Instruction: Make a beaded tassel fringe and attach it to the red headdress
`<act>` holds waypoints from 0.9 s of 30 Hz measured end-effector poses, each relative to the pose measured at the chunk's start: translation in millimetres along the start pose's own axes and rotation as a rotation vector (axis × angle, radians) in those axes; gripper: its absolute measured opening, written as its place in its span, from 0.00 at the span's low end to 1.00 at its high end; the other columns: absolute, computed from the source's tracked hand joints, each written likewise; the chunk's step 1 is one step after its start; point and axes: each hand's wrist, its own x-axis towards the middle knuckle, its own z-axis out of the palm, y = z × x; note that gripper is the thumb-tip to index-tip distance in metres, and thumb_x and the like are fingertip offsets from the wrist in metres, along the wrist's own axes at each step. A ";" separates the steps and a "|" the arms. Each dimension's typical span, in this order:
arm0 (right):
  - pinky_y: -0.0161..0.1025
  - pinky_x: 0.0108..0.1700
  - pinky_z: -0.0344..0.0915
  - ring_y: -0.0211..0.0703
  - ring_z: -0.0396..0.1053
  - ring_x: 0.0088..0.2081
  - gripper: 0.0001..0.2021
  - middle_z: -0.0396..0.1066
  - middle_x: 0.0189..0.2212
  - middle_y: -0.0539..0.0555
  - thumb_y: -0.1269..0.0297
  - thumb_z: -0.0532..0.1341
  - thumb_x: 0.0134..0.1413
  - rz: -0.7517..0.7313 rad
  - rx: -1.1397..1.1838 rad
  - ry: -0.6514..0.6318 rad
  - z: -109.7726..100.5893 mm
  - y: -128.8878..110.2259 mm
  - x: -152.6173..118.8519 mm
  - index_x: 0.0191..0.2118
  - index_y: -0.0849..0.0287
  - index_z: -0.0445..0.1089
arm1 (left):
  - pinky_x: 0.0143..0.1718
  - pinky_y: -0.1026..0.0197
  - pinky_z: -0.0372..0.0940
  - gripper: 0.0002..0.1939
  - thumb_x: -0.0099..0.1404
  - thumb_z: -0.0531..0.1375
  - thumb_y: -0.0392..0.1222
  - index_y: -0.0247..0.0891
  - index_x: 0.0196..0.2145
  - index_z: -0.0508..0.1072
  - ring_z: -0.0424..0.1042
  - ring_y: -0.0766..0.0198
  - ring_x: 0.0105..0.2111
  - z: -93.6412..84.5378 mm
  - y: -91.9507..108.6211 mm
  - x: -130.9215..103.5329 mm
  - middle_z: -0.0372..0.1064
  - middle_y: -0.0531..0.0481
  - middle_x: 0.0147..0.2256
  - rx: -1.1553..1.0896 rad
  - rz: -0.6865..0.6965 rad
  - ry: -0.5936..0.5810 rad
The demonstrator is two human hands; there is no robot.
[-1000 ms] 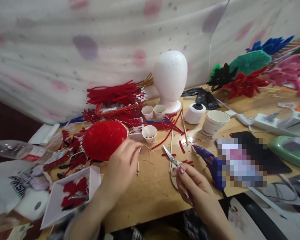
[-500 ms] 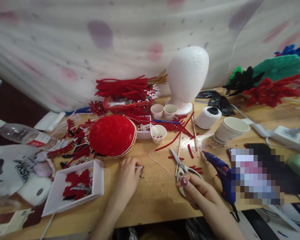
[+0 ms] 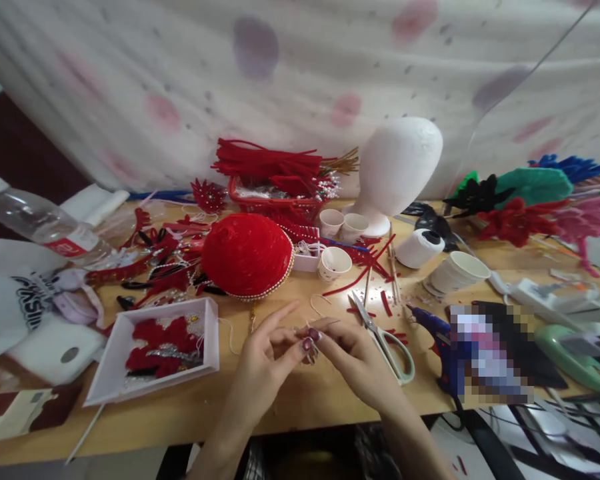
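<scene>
My left hand (image 3: 270,357) and my right hand (image 3: 353,353) meet over the front middle of the table, thumbs and fingertips pinched together. Something small and shiny shows at the fingertips, too covered to name. Just right of my right hand, scissors (image 3: 383,337) with pale green handles lie on the wood, blades slightly apart. Beyond my left hand sits a red domed headpiece (image 3: 247,257) edged with a string of pearls. A thin white thread (image 3: 320,305) curls on the table behind my fingers.
A white box (image 3: 211,337) of red flower pieces stands left. Paper cups (image 3: 335,263), a thread cone (image 3: 419,249) and a white foam head (image 3: 400,163) stand farther back. A blue glue gun (image 3: 443,347) lies right, beside a blurred-out screen (image 3: 490,353). A plastic bottle (image 3: 45,220) lies left.
My right hand has let go of the scissors and moved left to meet my left hand. The left hand has turned and lifted from the tabletop. The view has shifted slightly.
</scene>
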 end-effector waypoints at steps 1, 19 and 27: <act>0.37 0.36 0.67 0.40 0.69 0.29 0.13 0.72 0.24 0.50 0.59 0.58 0.61 0.021 0.018 -0.022 1.2 -1.0 -1.9 0.32 0.58 0.77 | 0.39 0.61 0.68 0.36 0.57 0.68 0.45 0.33 0.61 0.65 0.74 0.64 0.29 -1.9 -4.8 0.3 0.75 0.53 0.26 -0.041 -0.019 -0.004; 0.33 0.19 0.48 0.33 0.51 0.18 0.23 0.56 0.16 0.45 0.42 0.61 0.56 0.158 0.041 0.102 -8.2 14.7 -10.7 0.25 0.59 0.74 | 0.44 0.58 0.66 0.12 0.69 0.56 0.46 0.38 0.33 0.73 0.74 0.59 0.39 -11.0 -13.6 8.3 0.74 0.48 0.34 0.334 0.074 -0.145; 0.34 0.22 0.49 0.34 0.52 0.19 0.25 0.54 0.16 0.45 0.42 0.60 0.57 0.119 -0.020 0.130 -15.7 22.3 -9.8 0.24 0.60 0.73 | 0.53 0.53 0.61 0.11 0.66 0.57 0.43 0.40 0.26 0.71 0.69 0.55 0.47 -6.3 4.3 -5.2 0.70 0.46 0.41 0.486 0.387 0.184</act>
